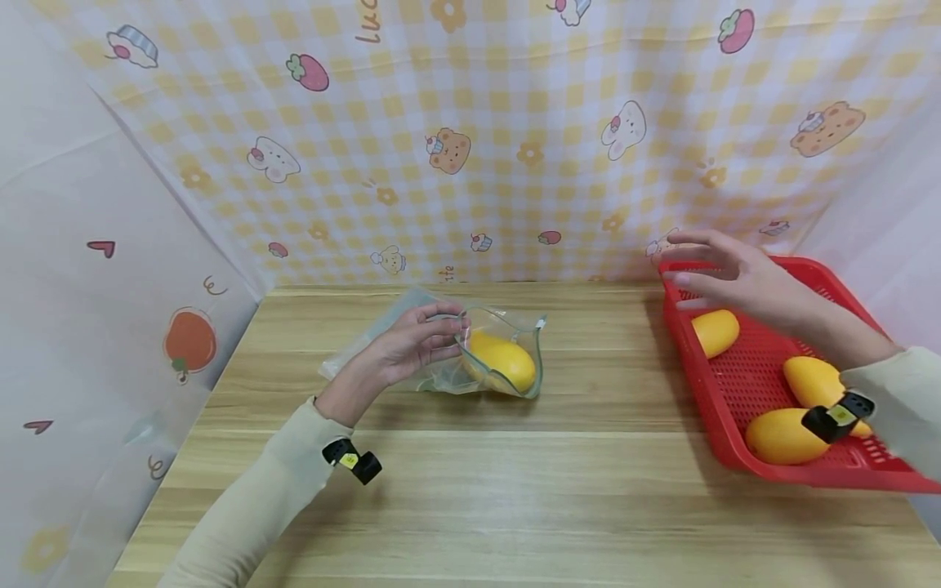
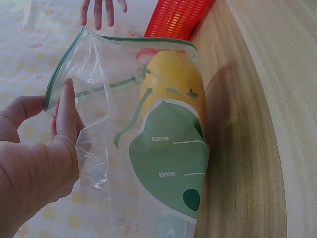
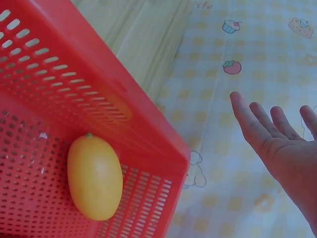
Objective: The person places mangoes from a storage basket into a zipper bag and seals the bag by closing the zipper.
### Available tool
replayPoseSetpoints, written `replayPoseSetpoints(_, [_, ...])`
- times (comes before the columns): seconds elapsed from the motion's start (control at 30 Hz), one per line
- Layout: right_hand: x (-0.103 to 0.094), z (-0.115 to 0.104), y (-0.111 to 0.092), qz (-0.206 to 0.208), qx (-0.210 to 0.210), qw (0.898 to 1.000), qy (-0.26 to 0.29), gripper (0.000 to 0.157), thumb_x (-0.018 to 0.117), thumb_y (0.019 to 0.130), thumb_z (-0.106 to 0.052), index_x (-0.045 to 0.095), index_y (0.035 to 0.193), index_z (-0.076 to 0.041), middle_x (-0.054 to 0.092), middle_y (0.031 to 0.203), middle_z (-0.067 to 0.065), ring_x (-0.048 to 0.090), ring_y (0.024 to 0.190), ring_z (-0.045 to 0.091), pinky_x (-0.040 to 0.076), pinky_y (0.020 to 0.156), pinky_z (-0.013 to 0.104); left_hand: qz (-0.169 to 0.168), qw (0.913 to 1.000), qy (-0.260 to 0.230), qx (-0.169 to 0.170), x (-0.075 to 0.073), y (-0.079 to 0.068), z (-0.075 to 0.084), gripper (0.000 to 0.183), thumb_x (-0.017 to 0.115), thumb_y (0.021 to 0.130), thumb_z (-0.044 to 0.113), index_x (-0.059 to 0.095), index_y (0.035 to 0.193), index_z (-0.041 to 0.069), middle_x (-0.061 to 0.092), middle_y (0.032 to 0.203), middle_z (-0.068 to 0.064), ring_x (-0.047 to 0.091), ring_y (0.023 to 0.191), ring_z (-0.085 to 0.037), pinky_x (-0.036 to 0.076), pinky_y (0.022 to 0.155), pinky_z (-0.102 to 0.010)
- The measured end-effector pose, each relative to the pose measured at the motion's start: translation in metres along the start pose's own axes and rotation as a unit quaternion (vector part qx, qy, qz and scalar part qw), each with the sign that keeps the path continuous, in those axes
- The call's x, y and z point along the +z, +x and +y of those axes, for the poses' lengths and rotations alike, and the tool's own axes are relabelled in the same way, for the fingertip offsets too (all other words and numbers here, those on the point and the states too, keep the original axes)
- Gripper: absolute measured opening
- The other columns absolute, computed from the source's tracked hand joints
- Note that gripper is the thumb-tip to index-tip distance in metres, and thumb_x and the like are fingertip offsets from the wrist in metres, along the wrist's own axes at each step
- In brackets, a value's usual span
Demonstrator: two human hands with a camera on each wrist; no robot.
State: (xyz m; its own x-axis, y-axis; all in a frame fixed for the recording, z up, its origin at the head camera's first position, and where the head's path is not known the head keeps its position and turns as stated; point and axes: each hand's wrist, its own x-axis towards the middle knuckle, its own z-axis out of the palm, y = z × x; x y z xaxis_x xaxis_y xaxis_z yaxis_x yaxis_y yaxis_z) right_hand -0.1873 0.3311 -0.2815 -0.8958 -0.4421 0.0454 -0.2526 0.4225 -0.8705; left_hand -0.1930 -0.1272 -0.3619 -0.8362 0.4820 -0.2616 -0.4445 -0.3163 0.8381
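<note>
A clear zip bag (image 1: 441, 377) with a green-edged mouth lies on the table, its mouth held apart. Inside it is a yellow mango (image 1: 510, 365), with more yellow showing behind. My left hand (image 1: 412, 343) pinches the bag's rim on its left side; in the left wrist view, thumb and fingers (image 2: 67, 111) are at that rim. Over the far left corner of the red basket (image 1: 694, 400) hovers my right hand (image 1: 742, 282), fingers spread and holding nothing. Beneath it a mango (image 1: 716, 332) lies in the basket, seen whole in the right wrist view (image 3: 95, 177).
Nearer in the basket lie more mangoes (image 1: 787, 437), partly hidden by the right wrist. Behind the wooden table (image 1: 515, 506) hangs a checked cloth (image 1: 515, 204). White sheeting (image 1: 88, 327) covers the left side.
</note>
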Motion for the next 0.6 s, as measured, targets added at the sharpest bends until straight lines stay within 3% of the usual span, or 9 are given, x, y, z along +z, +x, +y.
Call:
replayPoseSetpoints(0.33, [-0.01,0.001,-0.01,0.008,0.016,0.999,-0.026,0.056,0.058,0.105,-0.011,0.036,0.155,-0.019,0.052,0.144,0.005,0.067,0.11,0.017,0.061,0.082,0.035,0.0,1.0,-0.001,-0.002,0.001,0.001,0.001,0.033,0.057,0.1,-0.004,0.049,0.132,-0.001,0.062,0.12,-0.016,0.068,0.1,-0.023,0.056,0.093,-0.038])
replayPoseSetpoints(0.6, [-0.015,0.0,-0.018,0.015,0.032,0.996,-0.078,0.056,0.06,0.104,-0.017,0.037,0.155,-0.024,0.053,0.143,0.001,0.062,0.114,0.008,0.058,0.085,0.026,0.001,1.0,0.003,-0.004,0.001,-0.001,0.001,0.033,0.057,0.1,-0.004,0.049,0.132,-0.002,0.064,0.119,-0.015,0.068,0.1,-0.023,0.056,0.093,-0.038])
